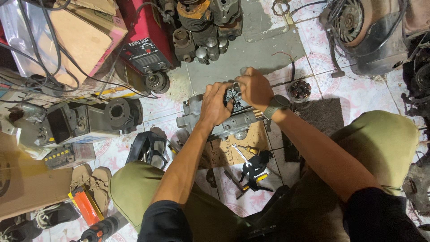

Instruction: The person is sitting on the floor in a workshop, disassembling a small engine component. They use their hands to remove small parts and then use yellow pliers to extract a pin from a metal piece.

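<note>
A grey metal engine casing lies on the tiled floor in front of me, partly on a brown cardboard piece. My left hand presses on its top, fingers curled over the dark mechanism in the middle. My right hand, with a wristwatch on the wrist, grips the same part from the far side. What lies under my fingers is hidden. My knees in olive shorts frame the casing on both sides.
Wrenches and a black cloth lie on the floor near my legs. A red welding machine and engine cylinders stand behind. Another engine block, sandals, shoes and cardboard boxes sit left; a scooter engine right.
</note>
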